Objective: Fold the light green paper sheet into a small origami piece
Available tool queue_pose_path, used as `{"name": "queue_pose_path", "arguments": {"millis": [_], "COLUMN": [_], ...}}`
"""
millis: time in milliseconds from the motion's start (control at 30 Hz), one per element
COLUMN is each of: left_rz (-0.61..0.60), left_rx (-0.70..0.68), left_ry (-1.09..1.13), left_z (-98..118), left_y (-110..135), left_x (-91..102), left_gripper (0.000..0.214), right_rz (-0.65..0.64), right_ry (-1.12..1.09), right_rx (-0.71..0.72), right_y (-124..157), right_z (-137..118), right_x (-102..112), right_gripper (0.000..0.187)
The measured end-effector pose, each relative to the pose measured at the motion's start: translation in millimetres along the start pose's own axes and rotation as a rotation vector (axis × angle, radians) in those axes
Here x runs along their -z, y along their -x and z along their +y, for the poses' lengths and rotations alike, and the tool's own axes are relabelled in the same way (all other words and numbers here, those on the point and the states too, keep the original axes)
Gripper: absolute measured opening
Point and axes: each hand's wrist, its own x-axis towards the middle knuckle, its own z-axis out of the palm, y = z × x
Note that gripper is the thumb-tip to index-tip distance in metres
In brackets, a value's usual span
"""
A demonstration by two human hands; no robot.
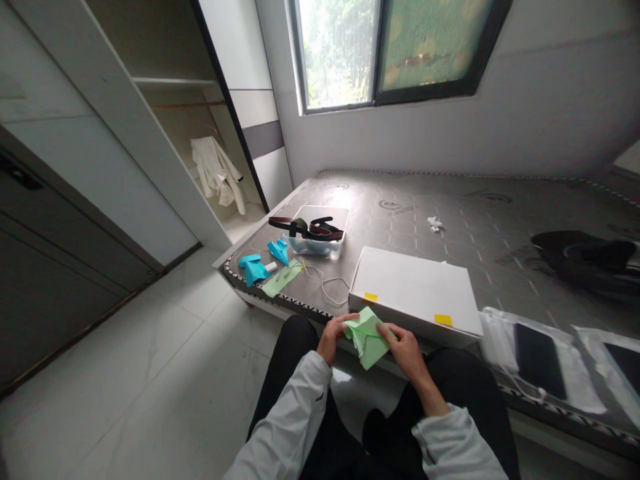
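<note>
A folded piece of light green paper [369,341] is held over my lap, in front of the white box. My left hand [332,335] pinches its left edge, fingers closed on it. On the other side, my right hand [404,348] grips the right edge with thumb and fingers. Creases and a few layered flaps show on the paper. The white box [415,283], with two yellow tabs on its front edge, lies just beyond both hands. Left of the box are a flat light green sheet [283,279] and blue folded papers [255,269].
A clear plastic bin [320,250] with a dark strap [320,231] stands on the mattress [395,220]. A white cable [325,283] runs beside the box. Bagged dark flat items [540,360] lie at the right, near a black bag-like object [583,263].
</note>
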Motion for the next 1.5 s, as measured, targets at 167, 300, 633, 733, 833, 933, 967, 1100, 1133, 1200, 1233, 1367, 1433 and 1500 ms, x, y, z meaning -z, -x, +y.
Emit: {"name": "queue_pose_path", "arguments": {"millis": [167,300,633,733,833,933,967,1100,1133,1200,1233,1367,1433,1500], "left_rz": [-0.017,-0.052,-0.013,0.069,0.122,0.136,0.139,0.165,0.175,0.193,0.200,0.205,0.211,0.214], "left_rx": [-0.051,-0.100,-0.145,-0.125,-0.093,-0.092,-0.090,-0.099,-0.109,-0.130,-0.141,-0.187,-0.194,-0.185], "left_ry": [-0.001,-0.126,-0.293,-0.286,-0.320,-0.312,-0.297,-0.192,-0.167,-0.140,-0.139,-0.176,-0.191,-0.208], "left_z": [3.0,4.7,-8.8,-14.3,-17.8,-17.6,-17.1,-14.7,-14.4,-14.0,-14.0,-14.4,-14.9,-15.4], "left_y": [0.9,-0.5,-3.8,-6.8,-8.9,-9.2,-9.1,-8.6,-8.6,-8.8,-9.0,-9.8,-10.3,-10.6], "left_x": [-4.7,-6.7,-6.4,-5.0,-2.4,-1.3,-1.5,-3.8,-4.3,-4.5,-4.3,-1.6,0.0,1.3], "left_gripper": [0.050,0.044,0.039,0.034,0.032,0.026,0.024,0.021,0.019,0.016,0.016,0.019,0.019,0.018], "right_rz": [0.062,0.087,0.193,0.207,0.204,0.210,0.217,0.234,0.229,0.209,0.189,0.048,0.015,0.039], "right_ry": [0.046,0.066,0.084,0.079,0.067,0.056,0.053,0.040,0.034,0.023,0.013,-0.061,-0.077,-0.069], "right_rx": [-0.001,0.003,-0.010,-0.011,-0.007,-0.003,-0.003,-0.002,0.000,0.005,0.007,-0.015,-0.038,-0.057], "right_y": [0.0,0.3,-0.2,-0.1,0.3,0.3,0.1,-0.5,-0.5,-0.1,0.1,0.1,-0.7,-1.8], "right_z": [-0.5,0.7,1.3,-0.1,-1.0,-1.2,-1.1,-1.0,-1.2,-1.7,-1.8,0.1,2.6,4.9], "right_x": [0.7,-0.2,0.9,1.2,0.8,0.8,0.9,1.2,1.1,0.3,-0.2,-2.1,-1.9,-1.0], "right_gripper": [0.047,0.041,0.043,0.044,0.045,0.045,0.046,0.046,0.045,0.045,0.044,0.045,0.046,0.049]}}
